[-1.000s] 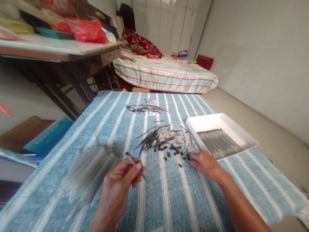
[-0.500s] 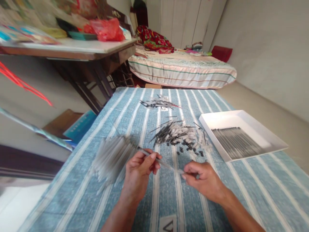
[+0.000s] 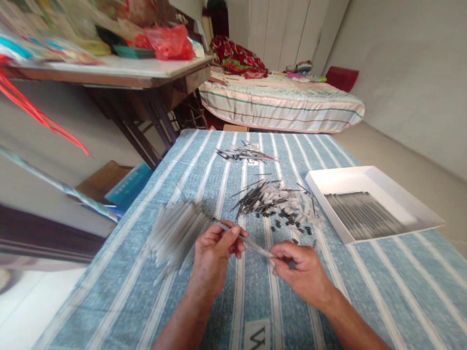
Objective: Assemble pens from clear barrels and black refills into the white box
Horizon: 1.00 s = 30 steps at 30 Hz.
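Observation:
My left hand (image 3: 215, 257) is closed around a slim, translucent pen (image 3: 257, 246), holding it slanted over the table with its dark end up to the left. At the pen's lower right end, the thumb and forefinger of my right hand (image 3: 302, 270) are pinched together; whatever small part is in them is mostly hidden. To the left of my left hand lies a blurred heap of clear pen barrels (image 3: 178, 233). Beyond my hands is a pile of thin black refills and whitish small parts (image 3: 270, 197), with short black plugs (image 3: 292, 221) scattered at its near side.
A white box (image 3: 348, 233) on the right holds a row of dark-cored pens (image 3: 365, 214). Farther back lies a small bunch of thin pieces (image 3: 244, 154). The striped blue cloth (image 3: 204, 321) covers the table. A cluttered side table (image 3: 168, 73) stands left, a bed (image 3: 284, 104) behind.
My right fingers have closed up to the pen's lower end, where a pale piece showed before. My left hand keeps its hold. The whole view has shifted slightly.

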Each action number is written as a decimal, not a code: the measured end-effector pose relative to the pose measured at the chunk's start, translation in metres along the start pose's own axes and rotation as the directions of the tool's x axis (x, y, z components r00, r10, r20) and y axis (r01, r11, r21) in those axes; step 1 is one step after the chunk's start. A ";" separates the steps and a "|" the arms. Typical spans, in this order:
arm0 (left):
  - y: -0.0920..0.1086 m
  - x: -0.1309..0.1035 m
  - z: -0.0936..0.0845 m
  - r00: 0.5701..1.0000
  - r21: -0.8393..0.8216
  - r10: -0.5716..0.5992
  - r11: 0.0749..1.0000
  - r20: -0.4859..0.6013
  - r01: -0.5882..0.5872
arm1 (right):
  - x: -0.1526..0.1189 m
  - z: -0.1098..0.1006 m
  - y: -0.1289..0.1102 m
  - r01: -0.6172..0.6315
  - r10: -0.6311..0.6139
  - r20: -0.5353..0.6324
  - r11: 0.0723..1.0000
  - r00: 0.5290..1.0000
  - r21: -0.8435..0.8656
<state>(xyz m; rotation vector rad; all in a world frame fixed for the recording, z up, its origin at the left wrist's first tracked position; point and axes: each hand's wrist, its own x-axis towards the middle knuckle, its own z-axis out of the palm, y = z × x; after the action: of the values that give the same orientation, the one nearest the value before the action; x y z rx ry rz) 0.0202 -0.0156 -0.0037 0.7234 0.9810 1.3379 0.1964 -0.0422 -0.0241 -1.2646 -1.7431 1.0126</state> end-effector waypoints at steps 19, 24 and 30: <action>-0.009 0.002 0.001 0.996 -0.001 -0.080 0.997 -0.040 0.080 | -0.004 0.019 -0.002 0.156 -0.195 -0.205 0.969 0.959 -0.189; -0.005 0.002 0.006 0.995 0.047 -0.085 0.995 -0.049 0.088 | 0.001 0.017 -0.004 0.121 -0.153 -0.093 0.951 0.984 -0.283; -0.003 0.004 0.008 0.996 0.170 -0.087 0.982 -0.019 0.089 | 0.015 0.009 -0.018 0.205 -0.168 0.118 0.767 0.979 -0.608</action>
<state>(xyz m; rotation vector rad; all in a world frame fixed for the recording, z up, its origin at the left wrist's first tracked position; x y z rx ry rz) 0.0286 -0.0110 -0.0034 0.7925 1.1340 1.1928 0.1784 -0.0330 -0.0098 -1.4094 -2.3022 0.3505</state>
